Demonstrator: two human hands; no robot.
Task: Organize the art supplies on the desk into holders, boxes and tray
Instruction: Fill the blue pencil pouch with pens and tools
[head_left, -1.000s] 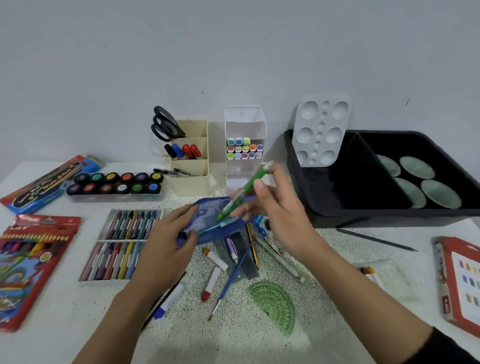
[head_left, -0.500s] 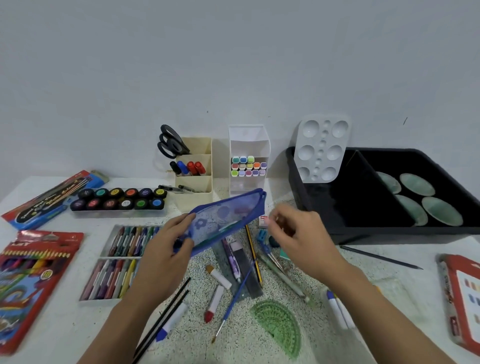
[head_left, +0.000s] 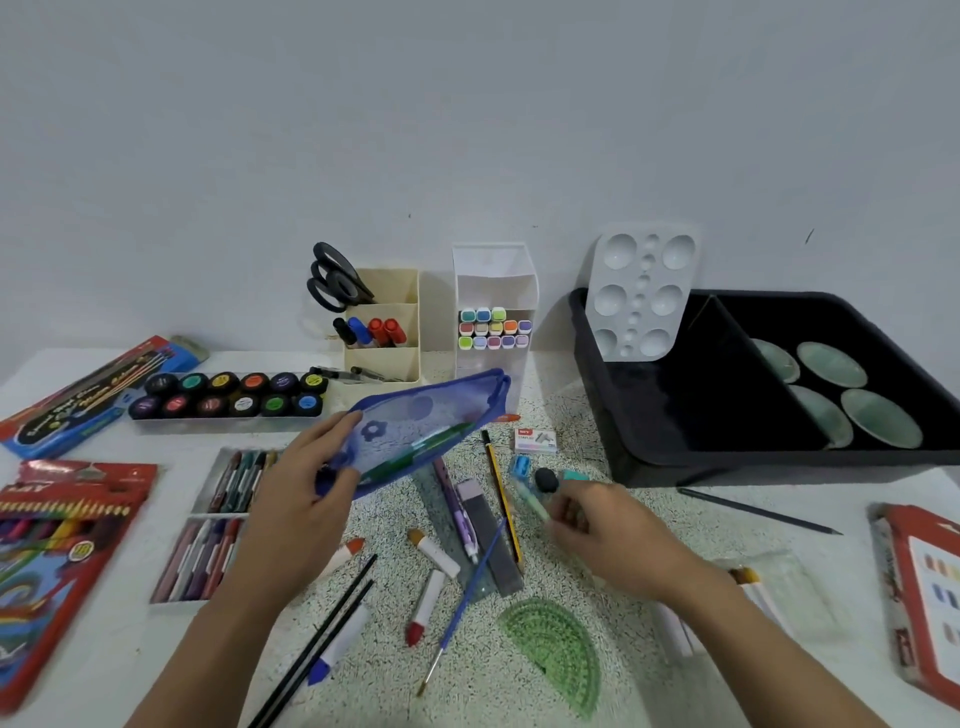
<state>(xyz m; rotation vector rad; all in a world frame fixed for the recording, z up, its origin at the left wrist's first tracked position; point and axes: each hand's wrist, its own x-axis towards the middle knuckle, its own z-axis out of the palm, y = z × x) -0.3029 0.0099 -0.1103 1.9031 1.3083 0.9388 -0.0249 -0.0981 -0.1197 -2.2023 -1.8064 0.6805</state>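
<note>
Where blur smears detail: right hand hangs over the loose pile on the worktop, fingers curled at a pale green pen; whether they actually grip it, I cannot tell.
Pouch grip: left hand pinches the lower end of the blue mesh pouch, held tilted above the worktop.
Seen through mesh: green pen lies inside the pouch.
Partly hidden: crayon tray, behind the left hand.
Cut off: red pencil box at the left edge; black tray at the right.
Since a second ago: the green pen has left the right hand and entered the pouch; the right hand has dropped to the pile.
</note>
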